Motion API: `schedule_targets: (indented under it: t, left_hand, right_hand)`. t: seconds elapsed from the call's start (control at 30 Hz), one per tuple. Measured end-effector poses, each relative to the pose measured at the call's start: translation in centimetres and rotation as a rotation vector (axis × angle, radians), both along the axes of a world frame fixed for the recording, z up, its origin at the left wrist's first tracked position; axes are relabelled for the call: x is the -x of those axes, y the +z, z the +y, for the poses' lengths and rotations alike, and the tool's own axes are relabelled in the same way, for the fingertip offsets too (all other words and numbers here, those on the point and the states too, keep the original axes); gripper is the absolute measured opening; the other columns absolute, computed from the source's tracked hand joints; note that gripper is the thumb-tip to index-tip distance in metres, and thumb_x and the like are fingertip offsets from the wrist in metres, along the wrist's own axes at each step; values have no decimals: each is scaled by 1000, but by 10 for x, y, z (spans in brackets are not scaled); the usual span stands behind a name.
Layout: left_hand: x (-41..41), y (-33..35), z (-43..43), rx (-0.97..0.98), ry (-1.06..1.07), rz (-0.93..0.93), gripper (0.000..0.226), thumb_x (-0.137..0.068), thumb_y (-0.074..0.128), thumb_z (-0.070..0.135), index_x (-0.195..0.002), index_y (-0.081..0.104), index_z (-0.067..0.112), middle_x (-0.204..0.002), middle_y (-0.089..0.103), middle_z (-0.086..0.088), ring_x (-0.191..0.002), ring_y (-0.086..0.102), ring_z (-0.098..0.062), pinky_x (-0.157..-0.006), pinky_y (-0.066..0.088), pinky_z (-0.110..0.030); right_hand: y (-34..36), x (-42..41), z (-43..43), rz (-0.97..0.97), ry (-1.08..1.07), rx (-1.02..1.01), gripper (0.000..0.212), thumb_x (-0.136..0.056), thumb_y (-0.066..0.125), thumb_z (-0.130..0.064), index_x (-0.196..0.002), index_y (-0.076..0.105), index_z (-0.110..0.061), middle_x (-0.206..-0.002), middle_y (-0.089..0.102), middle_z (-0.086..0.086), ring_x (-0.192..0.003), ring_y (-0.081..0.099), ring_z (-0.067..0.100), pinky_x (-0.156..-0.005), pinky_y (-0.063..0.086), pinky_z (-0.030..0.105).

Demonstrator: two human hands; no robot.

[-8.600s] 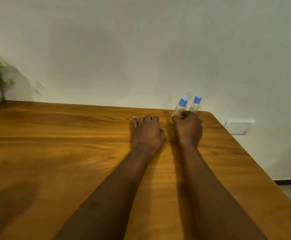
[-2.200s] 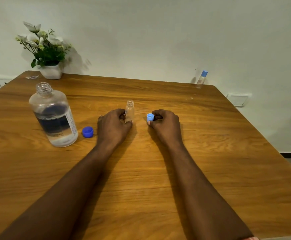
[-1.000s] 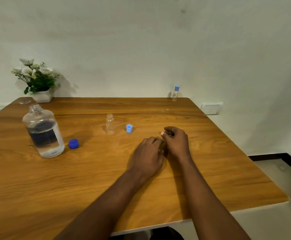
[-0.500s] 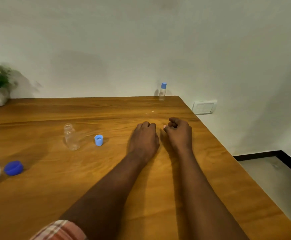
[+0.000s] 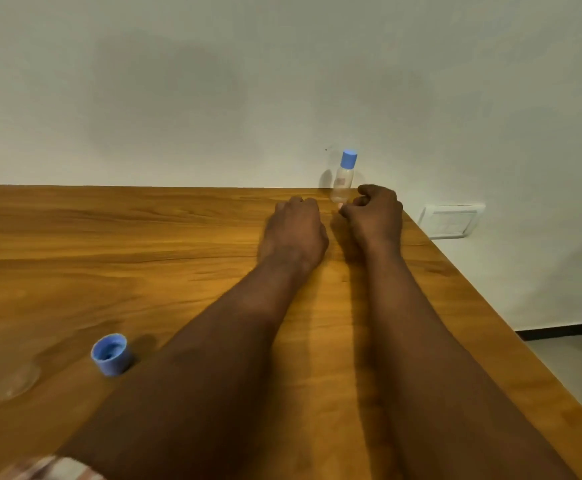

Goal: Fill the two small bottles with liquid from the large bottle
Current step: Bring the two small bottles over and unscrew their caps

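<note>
Blue-capped small bottle (image 5: 344, 178) stands at the wooden table's (image 5: 109, 237) far corner. The right hand (image 5: 374, 214) curls beside its base, contact unclear. The left hand (image 5: 294, 232) rests loosely curled and empty. A loose blue cap (image 5: 111, 355) lies nearer.

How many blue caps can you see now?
2. One cap sits on the small bottle at the far edge of the table; a loose cap lies near left. Others may be off-frame.

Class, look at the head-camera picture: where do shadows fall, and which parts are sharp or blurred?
Head view: the left forearm casts a dark strip on the table to its right, and a broad soft shadow lies on the wall. Head view: the blue cap and capped small bottle read clearly; the clear shape at the left edge is smeared.
</note>
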State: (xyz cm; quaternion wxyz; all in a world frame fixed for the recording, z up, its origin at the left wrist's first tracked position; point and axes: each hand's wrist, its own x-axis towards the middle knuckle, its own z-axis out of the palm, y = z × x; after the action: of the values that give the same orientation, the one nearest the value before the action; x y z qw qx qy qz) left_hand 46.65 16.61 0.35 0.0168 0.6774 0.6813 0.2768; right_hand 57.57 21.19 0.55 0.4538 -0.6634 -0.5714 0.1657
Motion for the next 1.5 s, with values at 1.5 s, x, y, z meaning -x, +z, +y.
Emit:
schedule_targets:
  t: [1.5]
  left_hand:
    - [89,3,-287,-61,-105,-454,15,-87,56,18,-92,69,16,-84,68,-2,-80,62,-19,-69,49,-38]
  right_hand:
    - [2,78,-308,236,357,61,24,-72,80,-31,-84,72,-12,-73,74,3,-71,72,20,-67,56,40]
